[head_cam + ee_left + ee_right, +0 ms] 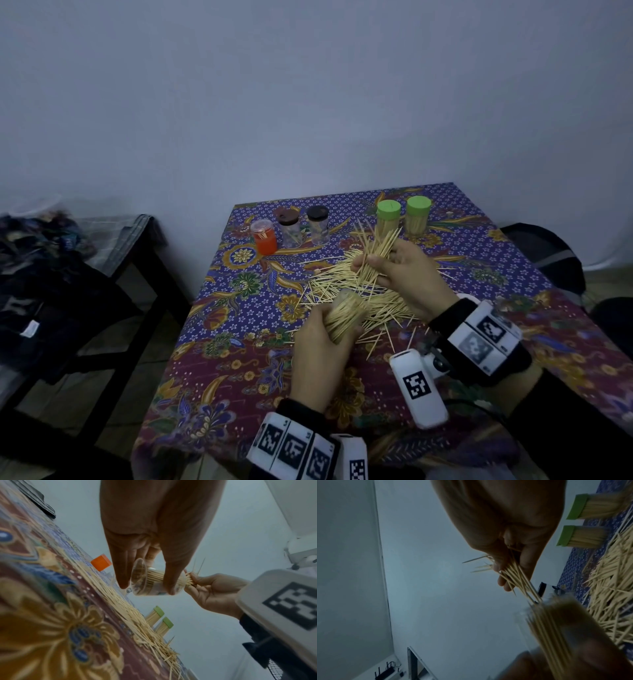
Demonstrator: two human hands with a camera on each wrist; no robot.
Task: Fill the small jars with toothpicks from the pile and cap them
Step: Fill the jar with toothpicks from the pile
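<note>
Nearest, the left hand (322,346) is wrapped around a clear jar (155,580) tipped on its side and already packed with toothpicks. Just past it the right hand (409,274) pinches a loose bunch of toothpicks (378,253) over the pile (346,291) spread on the floral tablecloth (239,308). At the far edge: an orange jar (263,237), two dark-capped jars (290,229), and right of them two full green-capped jars (388,219).
</note>
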